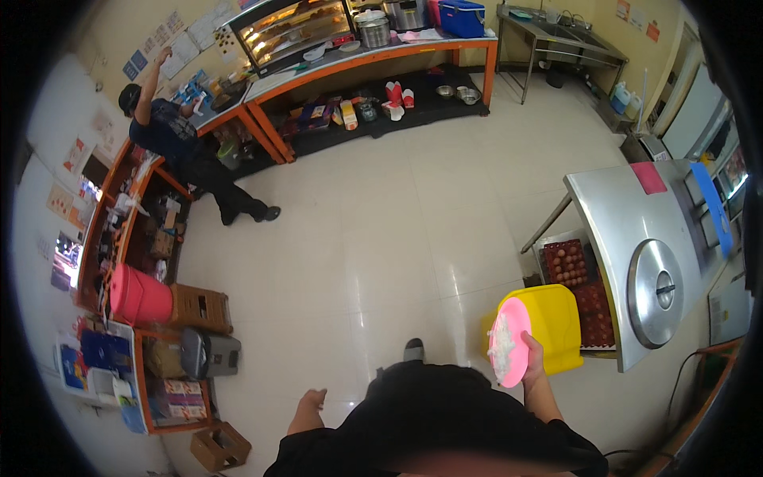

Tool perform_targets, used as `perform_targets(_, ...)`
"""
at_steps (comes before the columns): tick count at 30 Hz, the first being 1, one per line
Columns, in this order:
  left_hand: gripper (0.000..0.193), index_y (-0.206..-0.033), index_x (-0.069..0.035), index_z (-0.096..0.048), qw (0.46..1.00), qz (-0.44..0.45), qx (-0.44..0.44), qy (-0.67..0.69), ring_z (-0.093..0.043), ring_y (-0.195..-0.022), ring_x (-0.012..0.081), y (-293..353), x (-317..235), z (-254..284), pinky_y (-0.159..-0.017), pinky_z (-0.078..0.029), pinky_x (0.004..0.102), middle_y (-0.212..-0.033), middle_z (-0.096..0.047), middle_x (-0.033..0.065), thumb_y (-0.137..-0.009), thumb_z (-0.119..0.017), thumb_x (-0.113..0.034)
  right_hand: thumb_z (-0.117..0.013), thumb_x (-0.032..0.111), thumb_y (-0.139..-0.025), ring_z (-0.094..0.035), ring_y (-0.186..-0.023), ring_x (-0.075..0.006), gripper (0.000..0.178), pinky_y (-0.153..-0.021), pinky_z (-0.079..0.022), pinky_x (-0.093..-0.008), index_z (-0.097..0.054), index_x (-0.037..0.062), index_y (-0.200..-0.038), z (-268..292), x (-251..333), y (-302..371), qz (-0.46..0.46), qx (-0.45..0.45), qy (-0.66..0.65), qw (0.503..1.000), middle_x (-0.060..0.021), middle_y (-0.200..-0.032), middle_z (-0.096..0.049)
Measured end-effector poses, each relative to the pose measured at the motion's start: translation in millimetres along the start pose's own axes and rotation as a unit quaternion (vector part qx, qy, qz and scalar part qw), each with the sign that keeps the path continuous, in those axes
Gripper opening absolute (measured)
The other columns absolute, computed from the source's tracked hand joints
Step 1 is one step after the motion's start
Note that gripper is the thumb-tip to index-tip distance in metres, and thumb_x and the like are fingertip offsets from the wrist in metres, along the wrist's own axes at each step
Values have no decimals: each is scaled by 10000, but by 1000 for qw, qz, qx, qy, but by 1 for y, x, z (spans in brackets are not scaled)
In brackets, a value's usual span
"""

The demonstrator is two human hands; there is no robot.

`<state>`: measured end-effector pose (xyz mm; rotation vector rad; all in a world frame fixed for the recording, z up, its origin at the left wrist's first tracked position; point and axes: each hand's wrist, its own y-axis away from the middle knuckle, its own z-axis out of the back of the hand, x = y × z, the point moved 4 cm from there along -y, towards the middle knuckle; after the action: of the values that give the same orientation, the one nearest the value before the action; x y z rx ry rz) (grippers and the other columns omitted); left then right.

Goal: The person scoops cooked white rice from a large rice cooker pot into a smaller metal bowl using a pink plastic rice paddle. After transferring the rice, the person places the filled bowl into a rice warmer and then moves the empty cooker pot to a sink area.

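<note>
Seen from the head camera looking down, the person's right hand (pixel 534 359) holds a round pink plate (pixel 509 342) by its lower edge. The fingers wrap behind the rim and the thumb presses on the side, so the hand is closed tight on it. The plate is tipped up almost on its edge, with its face turned toward the person's left, and some white crumbly stuff (pixel 504 343) sticks to that face. It looks like the plate is held tipped so the white stuff can slide off. Just behind the fingers, touching or nearly touching the plate, stands a yellow bin (pixel 556 318), and that may be why the plate is held right there. Beyond the bin, farther from the fingers, are trays of brown eggs (pixel 566 262) under a shiny metal table (pixel 616 215), and a round metal lid (pixel 655 292) rests on the table top. The left hand (pixel 311 401) hangs low by the person's side, well apart from the plate, holding nothing. Its fingers seem loosely curled, but it is too small to tell for sure. Far from both hands, another person (pixel 171 135) in dark clothes reaches up to a wall by an orange counter (pixel 373 60). A pink bucket (pixel 139 296) sits on the far left.
</note>
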<state>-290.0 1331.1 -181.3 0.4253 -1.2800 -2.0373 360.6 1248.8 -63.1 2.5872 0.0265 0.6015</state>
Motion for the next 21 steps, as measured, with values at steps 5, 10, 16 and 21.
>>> perform_targets(5, 661, -1168, 102, -633, 936, -248, -199, -150, -630, -1170, 404, -55, -183, 118, -1000, -495, 487, -1199, -667, 296, -970, -539, -522, -581, 413, -945, -619, -1165, -408, 692, -982, -527, -531, -424, -11, -1469, -41, -1, -33, 29, -43, -65, 997, -235, -1336, -598)
perform_targets(10, 546, -1168, 52, -653, 907, -336, -254, 11, -643, -1153, 412, -38, -372, 157, -994, -503, 443, -1192, -676, 290, -950, -614, -448, -546, 409, -958, -555, -1248, -418, 734, -1030, -486, -539, -328, -2, -1526, -58, 53, -70, 111, -21, -82, 990, -243, -1409, -527)
perform_targets(16, 561, -1169, 16, -669, 921, -361, -23, -148, -679, -1063, 351, -21, -494, 100, -938, -530, 435, -1136, -700, 252, -948, -620, -497, -576, 383, -968, -607, -1202, -365, 664, -1020, -514, -476, -416, -12, -1478, -62, 135, -121, 165, 3, -110, 980, -195, -1375, -587)
perform_targets(21, 623, -1300, -8, -605, 941, -201, 35, -269, -706, -895, 320, -39, -528, 99, -765, -563, 472, -1134, -705, 190, -989, -525, -542, -526, 407, -995, -616, -1190, -342, 655, -973, -536, -458, -404, -5, -1490, -43, 176, -145, 234, -67, -85, 966, -186, -1381, -585)
